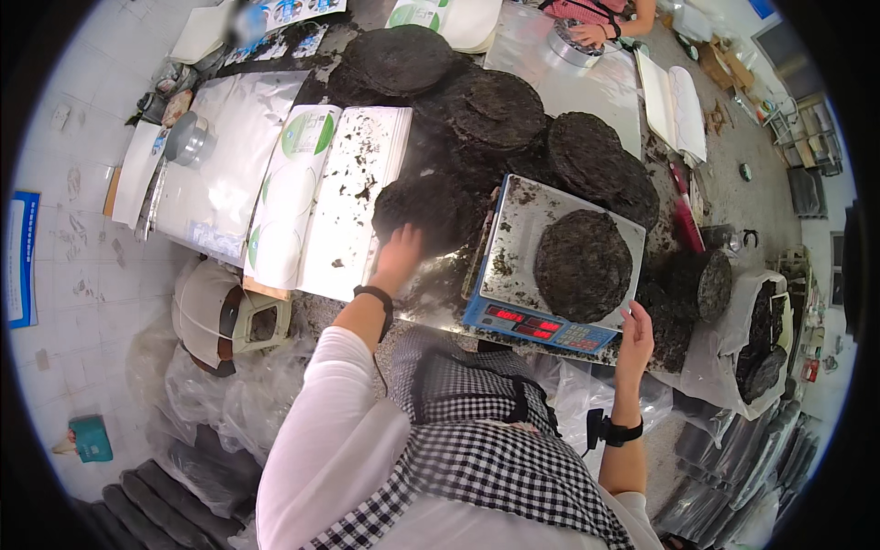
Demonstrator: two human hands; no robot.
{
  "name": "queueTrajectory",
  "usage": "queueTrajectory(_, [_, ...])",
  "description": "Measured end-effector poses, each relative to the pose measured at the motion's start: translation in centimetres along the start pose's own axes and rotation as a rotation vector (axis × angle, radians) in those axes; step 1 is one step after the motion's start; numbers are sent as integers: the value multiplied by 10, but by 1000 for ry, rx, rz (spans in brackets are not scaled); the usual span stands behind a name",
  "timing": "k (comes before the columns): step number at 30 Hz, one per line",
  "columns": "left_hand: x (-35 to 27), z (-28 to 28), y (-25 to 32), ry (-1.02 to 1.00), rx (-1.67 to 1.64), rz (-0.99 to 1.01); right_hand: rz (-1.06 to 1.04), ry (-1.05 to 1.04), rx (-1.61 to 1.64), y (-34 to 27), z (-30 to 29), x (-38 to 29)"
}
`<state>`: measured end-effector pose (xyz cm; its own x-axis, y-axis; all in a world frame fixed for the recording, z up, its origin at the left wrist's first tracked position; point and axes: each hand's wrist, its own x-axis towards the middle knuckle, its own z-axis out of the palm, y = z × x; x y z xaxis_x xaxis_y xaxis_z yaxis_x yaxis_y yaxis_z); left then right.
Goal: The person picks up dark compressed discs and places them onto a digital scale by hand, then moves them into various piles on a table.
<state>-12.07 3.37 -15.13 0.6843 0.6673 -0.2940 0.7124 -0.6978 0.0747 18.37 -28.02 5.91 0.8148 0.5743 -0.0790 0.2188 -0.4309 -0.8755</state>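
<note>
A round disc of dark dried seaweed (584,266) lies on the metal pan of a blue digital scale (512,213) with a lit red display. Just off the pan's front right corner is my right hand (635,338), its fingers raised and apart, holding nothing. My left hand (401,253) reaches to the front edge of another dark disc (426,210) left of the scale; its fingertips overlap that edge, and whether they grip it I cannot tell. Stacks of similar discs (496,110) stand behind the scale. Dark flakes lie scattered over the pan and around it.
To the left, printed paper sheets (295,199) form a stack beside a metal ring (188,139). A co-worker's hand (590,34) presses into a metal ring mould (574,51) across the table. A lined bag (715,350) of dark material stands at the right; a red-handled tool (687,223) lies behind.
</note>
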Motion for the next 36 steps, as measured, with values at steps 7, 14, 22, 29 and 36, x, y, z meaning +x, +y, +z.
queueTrajectory(7, [-97, -128, 4, 575, -273, 14, 197, -716, 485, -90, 132, -35])
queueTrajectory(14, [-187, -171, 62, 665, -475, 246, 619, -915, 898, -109, 201, -52])
queueTrajectory(22, [-214, -112, 37, 704, -633, -371, 136, -558, 41, -117, 124, -20])
queueTrajectory(29, [-72, -35, 20, 602, -352, -21, -505, 17, -499, -82, 35, 30])
queueTrajectory(36, [34, 2, 36, 19, 78, 109, -327, -413, -848, -40, 21, -14])
